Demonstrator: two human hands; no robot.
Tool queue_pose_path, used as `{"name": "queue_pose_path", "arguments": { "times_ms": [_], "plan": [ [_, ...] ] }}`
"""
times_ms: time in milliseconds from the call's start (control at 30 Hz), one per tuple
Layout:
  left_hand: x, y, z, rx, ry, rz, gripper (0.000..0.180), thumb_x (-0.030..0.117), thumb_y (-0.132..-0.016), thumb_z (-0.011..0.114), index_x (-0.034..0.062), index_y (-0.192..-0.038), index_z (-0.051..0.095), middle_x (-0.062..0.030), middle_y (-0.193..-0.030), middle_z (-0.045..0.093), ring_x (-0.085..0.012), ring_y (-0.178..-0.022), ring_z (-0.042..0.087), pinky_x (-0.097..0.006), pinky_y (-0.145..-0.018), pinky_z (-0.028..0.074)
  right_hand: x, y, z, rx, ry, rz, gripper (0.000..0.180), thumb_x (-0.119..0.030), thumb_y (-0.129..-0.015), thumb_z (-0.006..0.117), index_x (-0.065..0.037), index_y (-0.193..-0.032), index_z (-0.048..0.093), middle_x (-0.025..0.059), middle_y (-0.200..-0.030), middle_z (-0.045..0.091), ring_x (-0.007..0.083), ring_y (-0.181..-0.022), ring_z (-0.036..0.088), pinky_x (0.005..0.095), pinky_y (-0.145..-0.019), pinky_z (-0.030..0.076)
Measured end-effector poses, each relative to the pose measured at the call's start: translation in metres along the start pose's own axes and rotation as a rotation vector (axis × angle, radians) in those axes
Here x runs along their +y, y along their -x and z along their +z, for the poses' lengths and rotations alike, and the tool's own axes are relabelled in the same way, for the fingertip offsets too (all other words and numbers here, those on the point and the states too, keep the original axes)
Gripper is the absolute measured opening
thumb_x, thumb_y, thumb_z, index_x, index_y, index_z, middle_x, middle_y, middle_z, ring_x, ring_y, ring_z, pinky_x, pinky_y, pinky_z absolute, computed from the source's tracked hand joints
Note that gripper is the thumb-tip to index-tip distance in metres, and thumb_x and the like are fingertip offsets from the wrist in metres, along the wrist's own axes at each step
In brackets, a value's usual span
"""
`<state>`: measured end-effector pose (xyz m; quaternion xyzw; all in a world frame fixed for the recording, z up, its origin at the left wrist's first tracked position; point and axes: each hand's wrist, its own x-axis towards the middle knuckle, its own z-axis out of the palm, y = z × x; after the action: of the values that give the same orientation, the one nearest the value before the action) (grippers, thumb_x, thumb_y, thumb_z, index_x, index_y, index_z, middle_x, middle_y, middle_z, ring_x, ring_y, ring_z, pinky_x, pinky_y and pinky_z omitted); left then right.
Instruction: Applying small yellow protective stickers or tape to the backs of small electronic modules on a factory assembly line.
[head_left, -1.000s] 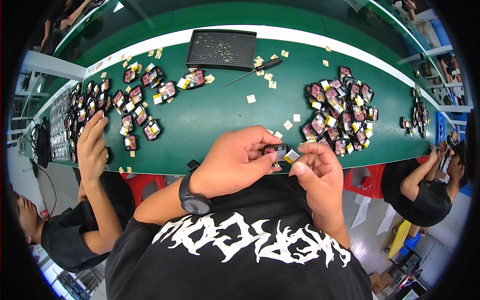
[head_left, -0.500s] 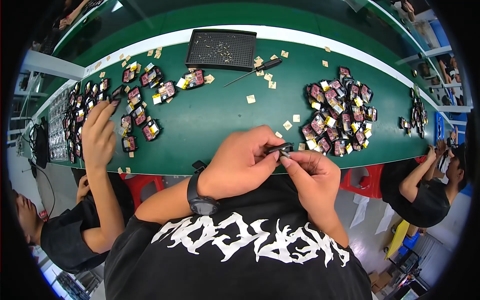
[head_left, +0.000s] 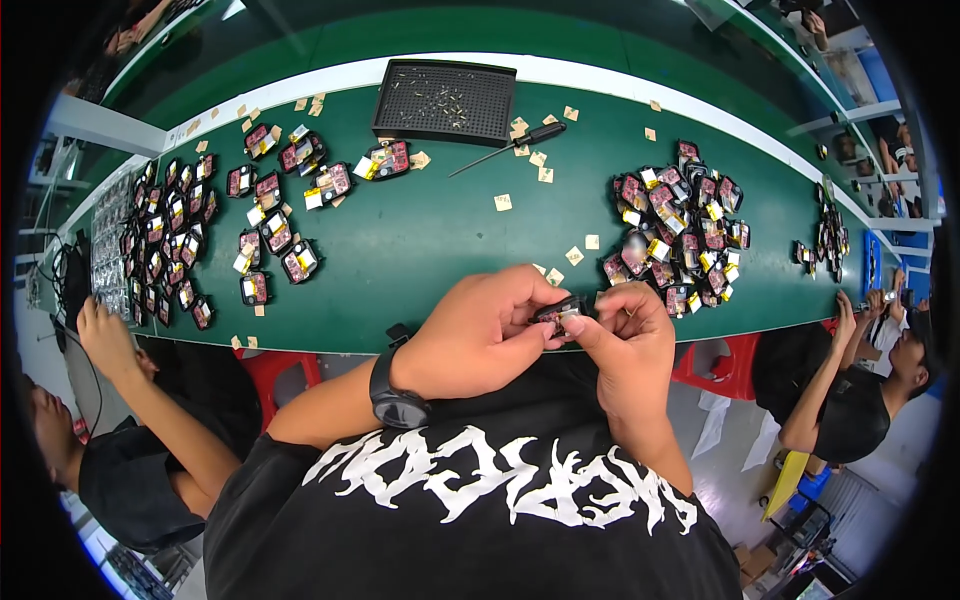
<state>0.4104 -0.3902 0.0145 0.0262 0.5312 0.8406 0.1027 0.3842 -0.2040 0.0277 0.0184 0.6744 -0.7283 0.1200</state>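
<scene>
A small black electronic housing with a red circuit board (head_left: 556,313) is held up in front of my chest, near the table's front edge. My left hand (head_left: 485,325) is closed on its left side, thumb below and fingers behind. At its right end my right hand (head_left: 632,335) is closed too, with the thumb pressed on the board side and the index finger bent above. My fingers hide part of the housing. Close by on the right lies a heap of similar black housings (head_left: 668,215) with red boards and white-and-yellow pieces.
A black tray (head_left: 385,126) with small brass-coloured parts stands at the back. Beside it lies a black-handled screwdriver (head_left: 545,132). Small beige squares (head_left: 503,203) are scattered about. More housings (head_left: 275,230) lie at left, where a co-worker's hand (head_left: 108,335) rests near the edge.
The housing in my hands has been turned so its red board shows. My right fingers have shifted upward. The co-worker's hand at left has drawn back from the housings toward the table's edge.
</scene>
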Motion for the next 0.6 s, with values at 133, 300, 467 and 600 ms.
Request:
{"name": "queue_pose_path", "arguments": {
  "times_ms": [133, 300, 467, 600],
  "plan": [
    [0.004, 0.005, -0.017, -0.164, -0.215, -0.048, 0.031, -0.013, -0.098, 0.052, -0.0052, -0.128, 0.054, -0.0143, -0.118, 0.067, -0.0167, -0.108, 0.068, -0.031, -0.094, 0.056, -0.013, -0.002, 0.000, -0.077, -0.113, 0.253, 0.024, 0.002, -0.085, 0.081, -0.001, -0.103, 0.065, -0.0031, -0.084, 0.056, 0.0019, -0.072, 0.056, 0.0164, -0.064, 0.046],
    [-0.006, 0.009, -0.014, -0.129, -0.149, 0.071, 0.036, -0.013, -0.098, 0.053, -0.0045, -0.133, 0.054, -0.0148, -0.119, 0.066, -0.0172, -0.110, 0.068, -0.032, -0.095, 0.057, -0.022, -0.003, 0.005, -0.137, -0.200, 0.305, 0.017, 0.003, -0.090, 0.076, 0.000, -0.100, 0.063, -0.0014, -0.086, 0.058, 0.0038, -0.077, 0.061, 0.0187, -0.069, 0.051],
    [-0.007, 0.011, -0.010, -0.077, -0.061, 0.057, 0.036, -0.013, -0.098, 0.055, -0.0042, -0.133, 0.054, -0.0136, -0.117, 0.066, -0.0145, -0.105, 0.068, -0.032, -0.092, 0.058, -0.016, -0.002, 0.006, -0.143, -0.203, 0.292, 0.015, 0.003, -0.091, 0.075, -0.001, -0.099, 0.062, -0.0010, -0.086, 0.058, 0.0041, -0.074, 0.060, 0.0192, -0.068, 0.051],
    [0.003, 0.008, -0.013, -0.054, -0.421, -0.009, 0.031, -0.005, -0.100, 0.058, -0.0038, -0.130, 0.054, -0.0095, -0.104, 0.066, -0.0110, -0.090, 0.066, -0.028, -0.077, 0.057, -0.013, -0.003, 0.001, -0.151, -0.301, 0.461, 0.017, -0.001, -0.093, 0.074, -0.003, -0.103, 0.061, -0.0023, -0.086, 0.060, 0.0043, -0.071, 0.057, 0.0170, -0.063, 0.045]
  ]
}}
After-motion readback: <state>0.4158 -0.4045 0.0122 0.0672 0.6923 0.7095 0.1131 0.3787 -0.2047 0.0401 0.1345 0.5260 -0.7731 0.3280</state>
